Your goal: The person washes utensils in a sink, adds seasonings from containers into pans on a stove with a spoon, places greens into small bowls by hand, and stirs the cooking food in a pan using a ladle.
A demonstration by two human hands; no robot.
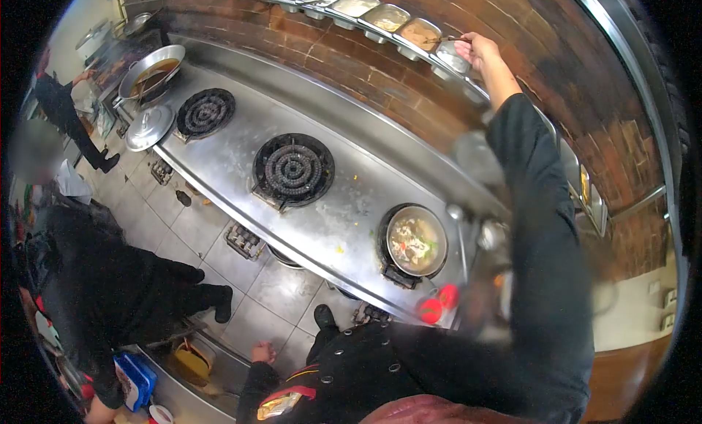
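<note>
My right hand [480, 52] reaches up to the rack on the brick wall. Its fingers are closed on the handle of a small spoon [446, 38], whose far end is over a steel container of light brown seasoning [420, 35]. Just below this hand sits another container [453, 58] with pale contents. My left hand [263, 352] hangs low beside my body, fingers curled in and nothing visible in them. On the right burner stands a pan [417, 239] with broth, pale pieces and some green and orange bits.
Two bare burners [294, 169] [207, 113] are set in the steel counter [351, 204]. At the far left are a wok of brown liquid [151, 73] and a lid [150, 128]. Red-topped containers [430, 310] stand near the pan. One co-worker [110, 278] is close on the left, another farther back.
</note>
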